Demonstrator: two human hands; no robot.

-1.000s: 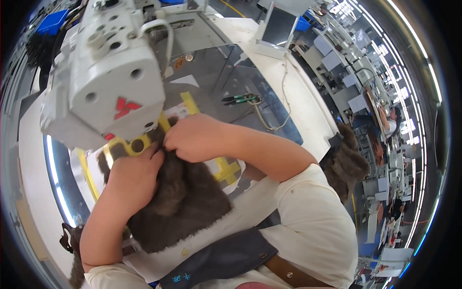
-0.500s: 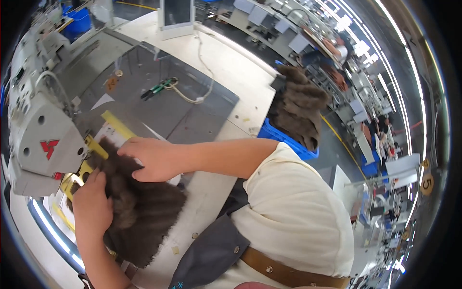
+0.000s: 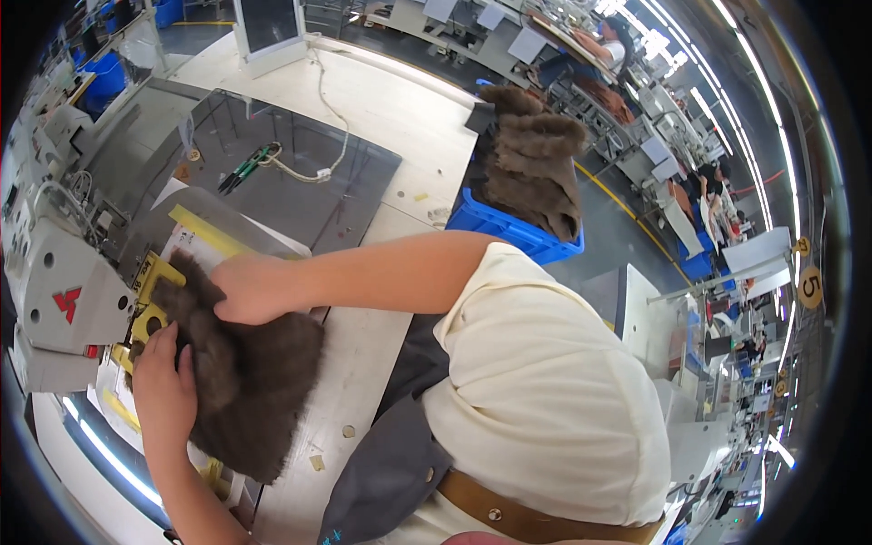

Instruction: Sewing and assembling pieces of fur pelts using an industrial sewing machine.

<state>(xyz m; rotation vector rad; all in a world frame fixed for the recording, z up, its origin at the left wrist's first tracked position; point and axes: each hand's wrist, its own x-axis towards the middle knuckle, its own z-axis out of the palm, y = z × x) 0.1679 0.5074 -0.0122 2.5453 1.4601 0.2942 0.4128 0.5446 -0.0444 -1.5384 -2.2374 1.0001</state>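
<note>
A dark brown fur piece [image 3: 272, 391] lies across the worktable's near edge, its upper end bunched beside the yellow metal frame [image 3: 153, 289] of a sewing machine [image 3: 73, 286]. My left hand [image 3: 166, 381] is at the fur's left side, fingers bent over its edge against the yellow frame and thumb close to them. From the other side my right hand [image 3: 256, 289] presses on the fur's upper part, fingers closed and fingertips sunk in the pile. Whatever lies under the fur and beneath the machine head is hidden.
Green-handled snips [image 3: 247, 171] with a cord lie on the grey plate [image 3: 354, 195] behind my hands. A blue crate [image 3: 509, 227] piled with brown fur pieces [image 3: 536, 173] stands to the right of the table. A screen [image 3: 271, 27] is at the back. Other people work farther off.
The view has shifted, so most things sit lower left. My right hand's fingers, spread before, are now drawn in on the fur. More of the yellow frame shows.
</note>
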